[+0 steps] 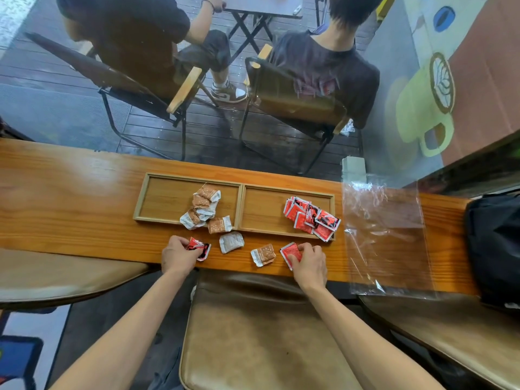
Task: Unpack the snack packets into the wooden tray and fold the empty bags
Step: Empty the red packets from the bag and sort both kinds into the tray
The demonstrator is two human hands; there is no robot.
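snack packets lay in two heaps: brown ones (pixel 204 205) in the left wooden tray (pixel 166 198), spilling over its near rim, and red ones (pixel 309 216) in the near right corner of the right wooden tray (pixel 264 209). my left hand (pixel 177 254) curled round a red packet (pixel 199 247) on the counter (pixel 70 198); my right hand (pixel 308 261) pinched another red packet (pixel 291 252). between them lay a white packet (pixel 231 242) and a brown packet (pixel 264 254). an empty clear bag (pixel 385 235) lay flat to the right.
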